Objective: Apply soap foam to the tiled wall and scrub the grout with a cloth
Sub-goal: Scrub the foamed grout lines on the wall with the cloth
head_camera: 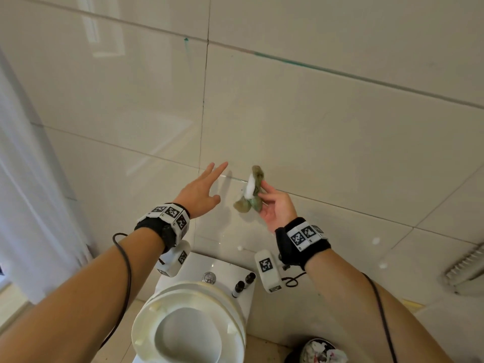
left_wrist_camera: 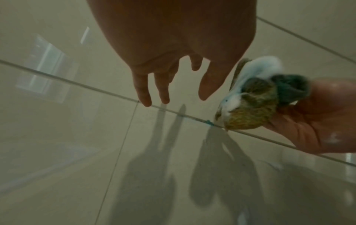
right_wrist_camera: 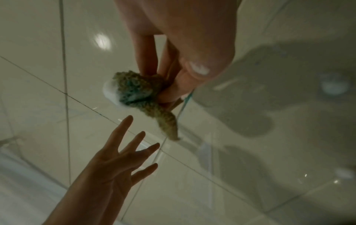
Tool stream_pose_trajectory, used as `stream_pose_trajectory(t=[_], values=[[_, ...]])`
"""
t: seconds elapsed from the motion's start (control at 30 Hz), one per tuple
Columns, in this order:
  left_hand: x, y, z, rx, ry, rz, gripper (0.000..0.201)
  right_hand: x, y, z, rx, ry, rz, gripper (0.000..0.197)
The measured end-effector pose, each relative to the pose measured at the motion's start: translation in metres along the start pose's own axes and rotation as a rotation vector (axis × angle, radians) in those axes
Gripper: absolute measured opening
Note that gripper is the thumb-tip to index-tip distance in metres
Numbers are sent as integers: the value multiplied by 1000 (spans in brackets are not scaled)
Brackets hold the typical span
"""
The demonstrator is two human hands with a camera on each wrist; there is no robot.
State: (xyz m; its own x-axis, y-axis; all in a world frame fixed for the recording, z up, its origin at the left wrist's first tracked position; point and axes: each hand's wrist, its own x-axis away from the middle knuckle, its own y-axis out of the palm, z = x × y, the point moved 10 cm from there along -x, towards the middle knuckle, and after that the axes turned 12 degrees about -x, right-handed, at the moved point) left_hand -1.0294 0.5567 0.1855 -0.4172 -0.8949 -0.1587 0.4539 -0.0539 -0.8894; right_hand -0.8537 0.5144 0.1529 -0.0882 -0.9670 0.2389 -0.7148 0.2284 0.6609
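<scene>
A crumpled olive-green cloth [head_camera: 252,192] [left_wrist_camera: 254,106] [right_wrist_camera: 142,95] carries a blob of white soap foam [head_camera: 251,186] [left_wrist_camera: 256,71] [right_wrist_camera: 109,91]. My right hand [head_camera: 275,205] [left_wrist_camera: 316,115] [right_wrist_camera: 185,64] pinches it between thumb and fingers, close to the cream tiled wall [head_camera: 314,121] at a horizontal grout line [head_camera: 340,205] [left_wrist_camera: 96,89]. My left hand [head_camera: 201,189] [left_wrist_camera: 173,85] [right_wrist_camera: 119,164] is to the left of the cloth with fingers spread and straight, holding nothing, fingertips near the same grout line. Teal marks [head_camera: 282,61] stain a higher grout line.
A white toilet [head_camera: 193,318] stands below my hands, with two small dark-capped bottles [head_camera: 243,284] on its cistern. A bin with crumpled paper [head_camera: 322,349] sits at the lower right. A white curtain [head_camera: 31,192] hangs at the left. Foam specks [head_camera: 376,241] dot the wall.
</scene>
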Motion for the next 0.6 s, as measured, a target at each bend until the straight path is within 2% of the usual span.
stream_pose_trajectory(t=[0.17, 0.27, 0.33, 0.5, 0.6], values=[[2, 11, 47, 208, 38, -27, 71, 34, -27, -25, 211, 41, -113, 51], [3, 19, 81, 298, 48, -55, 46, 49, -53, -41, 487, 1, -122, 50], [3, 31, 107, 299, 68, -105, 35, 60, -66, -50, 578, -9, -146, 48], [5, 74, 158, 350, 101, -275, 32, 80, -94, -81, 543, -59, -149, 48], [11, 90, 179, 412, 85, -320, 44, 87, -117, -97, 466, -69, -128, 43]])
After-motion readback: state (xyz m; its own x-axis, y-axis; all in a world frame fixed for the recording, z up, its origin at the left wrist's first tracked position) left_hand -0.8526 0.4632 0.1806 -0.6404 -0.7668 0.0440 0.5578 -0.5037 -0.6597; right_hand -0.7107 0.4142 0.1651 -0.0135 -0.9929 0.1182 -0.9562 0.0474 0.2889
